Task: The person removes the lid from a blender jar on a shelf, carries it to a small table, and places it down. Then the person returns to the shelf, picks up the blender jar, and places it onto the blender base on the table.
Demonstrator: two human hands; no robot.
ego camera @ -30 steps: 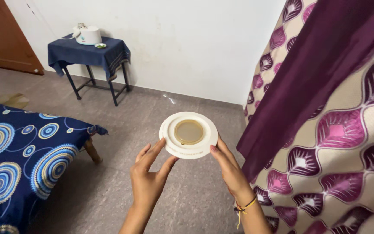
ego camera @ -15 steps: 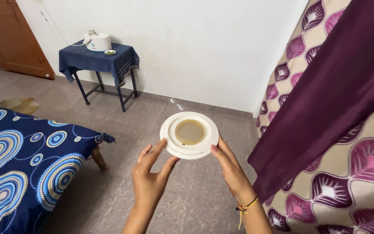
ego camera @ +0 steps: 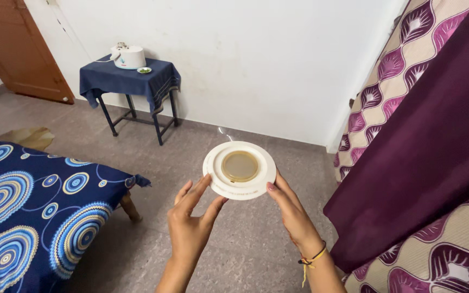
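Holding a round white plastic disc with a tan centre point(ego camera: 239, 170) flat and face-up between them, the left hand point(ego camera: 191, 225) and right hand point(ego camera: 294, 214) pinch its opposite rims with spread fingers point(ego camera: 199, 190), the disc just beyond the fingertips, above the grey floor point(ego camera: 245, 255).

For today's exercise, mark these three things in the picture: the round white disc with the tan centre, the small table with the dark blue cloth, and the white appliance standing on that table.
Round white disc with tan centre point(ego camera: 239, 169): head view, on its white rim.
Small table with dark blue cloth point(ego camera: 116, 80): head view, on the bare cloth top.
White appliance point(ego camera: 129, 57): head view, on its body.
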